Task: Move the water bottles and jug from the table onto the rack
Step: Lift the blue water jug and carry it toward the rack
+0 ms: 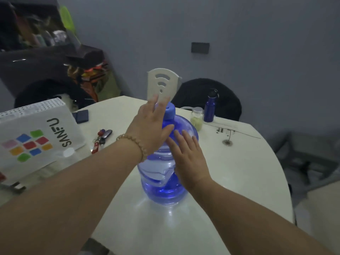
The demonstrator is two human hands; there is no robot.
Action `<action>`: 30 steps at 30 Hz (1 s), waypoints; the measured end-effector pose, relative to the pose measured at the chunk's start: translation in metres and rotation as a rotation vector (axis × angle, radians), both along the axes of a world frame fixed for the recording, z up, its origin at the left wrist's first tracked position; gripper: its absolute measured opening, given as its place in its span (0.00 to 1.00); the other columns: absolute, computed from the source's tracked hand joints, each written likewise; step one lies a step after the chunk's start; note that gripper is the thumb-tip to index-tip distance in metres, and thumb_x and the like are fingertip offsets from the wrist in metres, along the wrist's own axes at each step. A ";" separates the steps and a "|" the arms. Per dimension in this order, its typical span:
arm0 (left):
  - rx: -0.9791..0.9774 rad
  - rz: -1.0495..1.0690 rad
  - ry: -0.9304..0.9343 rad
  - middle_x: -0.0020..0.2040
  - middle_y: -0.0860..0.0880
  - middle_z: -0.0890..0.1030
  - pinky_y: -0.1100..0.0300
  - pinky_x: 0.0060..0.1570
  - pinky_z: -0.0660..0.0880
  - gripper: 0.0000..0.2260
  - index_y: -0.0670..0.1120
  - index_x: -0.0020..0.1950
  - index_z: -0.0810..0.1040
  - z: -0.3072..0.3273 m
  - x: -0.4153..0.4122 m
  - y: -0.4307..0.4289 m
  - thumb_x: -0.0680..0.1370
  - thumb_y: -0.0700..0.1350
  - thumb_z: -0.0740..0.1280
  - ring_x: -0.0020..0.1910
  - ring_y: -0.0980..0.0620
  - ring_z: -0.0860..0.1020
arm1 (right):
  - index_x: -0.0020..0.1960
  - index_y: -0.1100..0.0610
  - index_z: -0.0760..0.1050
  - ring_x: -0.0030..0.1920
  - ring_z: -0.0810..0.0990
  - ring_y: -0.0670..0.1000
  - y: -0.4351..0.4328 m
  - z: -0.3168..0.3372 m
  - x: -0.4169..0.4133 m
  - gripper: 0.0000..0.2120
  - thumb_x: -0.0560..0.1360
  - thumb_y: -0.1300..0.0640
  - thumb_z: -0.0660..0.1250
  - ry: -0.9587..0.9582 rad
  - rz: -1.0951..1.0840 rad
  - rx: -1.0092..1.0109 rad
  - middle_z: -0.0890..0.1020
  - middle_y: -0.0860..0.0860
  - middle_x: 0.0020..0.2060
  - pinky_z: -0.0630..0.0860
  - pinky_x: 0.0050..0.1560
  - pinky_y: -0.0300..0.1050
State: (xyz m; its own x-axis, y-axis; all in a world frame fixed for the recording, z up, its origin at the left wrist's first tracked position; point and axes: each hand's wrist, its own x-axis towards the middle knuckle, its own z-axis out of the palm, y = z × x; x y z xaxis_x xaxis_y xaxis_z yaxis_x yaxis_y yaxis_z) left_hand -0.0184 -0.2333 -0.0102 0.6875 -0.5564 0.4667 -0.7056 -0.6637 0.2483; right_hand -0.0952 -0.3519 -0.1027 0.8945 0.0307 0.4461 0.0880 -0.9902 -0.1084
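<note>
A large translucent blue water jug [161, 188] with a blue cap [170, 111] stands upright in the middle of the white table [239, 172]. My left hand [149, 129] lies flat against the jug's upper left shoulder, fingers spread beside the cap. Over on the jug's right side rests my right hand [187, 155], fingers apart, above the moulded handle. Neither hand is closed around it. A dark blue metal bottle [209, 107] with a black cap stands at the table's far edge, and a small glass jar [197, 118] with a silver lid is next to it.
A white box with coloured squares [35, 137] lies on the table's left, with keys [101, 140] and a dark wallet [81, 115] nearby. A white chair back [162, 83] and a black chair [220, 92] stand behind the table. Cluttered dark shelving [36, 52] is at the far left.
</note>
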 end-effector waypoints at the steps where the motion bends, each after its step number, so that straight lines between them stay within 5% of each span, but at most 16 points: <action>1: -0.003 -0.027 0.036 0.74 0.43 0.59 0.50 0.66 0.64 0.31 0.49 0.75 0.56 0.001 0.006 -0.007 0.76 0.50 0.67 0.66 0.41 0.66 | 0.74 0.56 0.59 0.73 0.58 0.63 0.001 0.000 -0.001 0.44 0.64 0.66 0.76 -0.029 -0.008 0.002 0.63 0.59 0.73 0.53 0.71 0.59; 8: -0.088 -0.012 0.029 0.67 0.43 0.66 0.50 0.60 0.73 0.23 0.49 0.69 0.67 -0.011 0.012 -0.025 0.76 0.49 0.68 0.58 0.42 0.72 | 0.67 0.59 0.72 0.64 0.72 0.64 0.002 0.000 -0.004 0.41 0.56 0.67 0.80 -0.107 -0.030 -0.014 0.75 0.60 0.63 0.69 0.64 0.63; 30: -0.089 0.003 0.003 0.64 0.43 0.69 0.53 0.51 0.75 0.19 0.50 0.67 0.69 -0.012 -0.130 -0.036 0.77 0.50 0.66 0.53 0.44 0.74 | 0.64 0.58 0.72 0.62 0.74 0.62 -0.033 -0.008 -0.147 0.37 0.56 0.65 0.78 -0.239 0.104 -0.052 0.78 0.59 0.60 0.72 0.61 0.63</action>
